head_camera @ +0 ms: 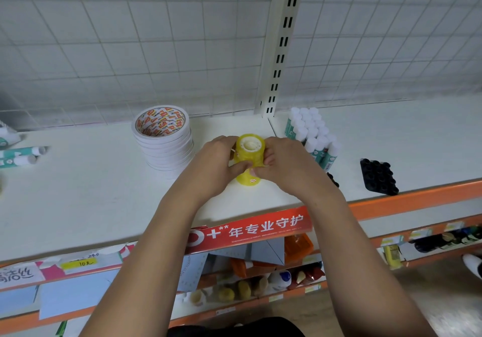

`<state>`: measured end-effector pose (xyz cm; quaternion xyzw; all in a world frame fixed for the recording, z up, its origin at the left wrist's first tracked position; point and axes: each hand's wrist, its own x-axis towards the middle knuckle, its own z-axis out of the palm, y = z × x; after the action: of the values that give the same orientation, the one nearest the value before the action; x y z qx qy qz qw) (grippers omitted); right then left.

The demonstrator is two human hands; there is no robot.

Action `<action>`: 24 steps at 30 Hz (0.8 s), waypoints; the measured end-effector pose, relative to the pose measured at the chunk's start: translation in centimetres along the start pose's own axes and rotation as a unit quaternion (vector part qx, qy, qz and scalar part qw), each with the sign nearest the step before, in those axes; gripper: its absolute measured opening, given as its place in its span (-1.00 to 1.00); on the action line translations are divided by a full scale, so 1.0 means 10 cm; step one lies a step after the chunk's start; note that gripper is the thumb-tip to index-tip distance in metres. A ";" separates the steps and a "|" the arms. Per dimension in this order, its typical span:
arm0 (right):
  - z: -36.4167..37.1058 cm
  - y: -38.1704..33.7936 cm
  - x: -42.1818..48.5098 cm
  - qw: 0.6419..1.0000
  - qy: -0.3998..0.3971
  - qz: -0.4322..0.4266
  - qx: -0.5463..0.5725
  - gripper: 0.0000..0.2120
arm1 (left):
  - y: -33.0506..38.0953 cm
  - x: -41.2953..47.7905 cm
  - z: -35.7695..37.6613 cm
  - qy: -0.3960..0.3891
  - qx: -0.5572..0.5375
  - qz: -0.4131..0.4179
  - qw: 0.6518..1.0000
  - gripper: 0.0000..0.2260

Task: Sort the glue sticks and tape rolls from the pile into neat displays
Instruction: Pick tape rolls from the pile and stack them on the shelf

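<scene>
Frame centre: left hand [217, 160] and right hand [283, 163] both grasp a stack of yellow tape rolls [249, 158] standing on the white shelf [91, 193]. Just beyond left, white tape roll stack [164, 141]. Beyond right, upright glue sticks [311, 134]. Far left, loose glue sticks [22, 155] lying flat.

White shelf top [86, 193] bare in front and left of centre. Tall stack of white tape rolls [164, 141] blocks back left; upright cluster of white-capped glue sticks [313, 136] and black studded tray [378, 177] crowd the right.

A white shelf [78, 193] carries a stack of white tape rolls [164, 141], yellow tape rolls [249, 159], upright glue sticks [313, 133] right, loose glue sticks [20, 154] far left, and a black tray [378, 177].
</scene>
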<state>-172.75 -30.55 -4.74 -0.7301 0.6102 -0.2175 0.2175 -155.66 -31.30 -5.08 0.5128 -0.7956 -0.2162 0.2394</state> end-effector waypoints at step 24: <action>0.27 0.01 -0.21 0.997 0.073 0.033 -0.002 -0.70 | -0.09 -0.13 0.14 0.007 -0.010 -0.072 0.997 -0.60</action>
<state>-171.61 -28.33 -7.06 -0.6919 0.6488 -0.2617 0.1786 -155.35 -30.30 -6.96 0.5676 -0.7530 -0.2371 0.2337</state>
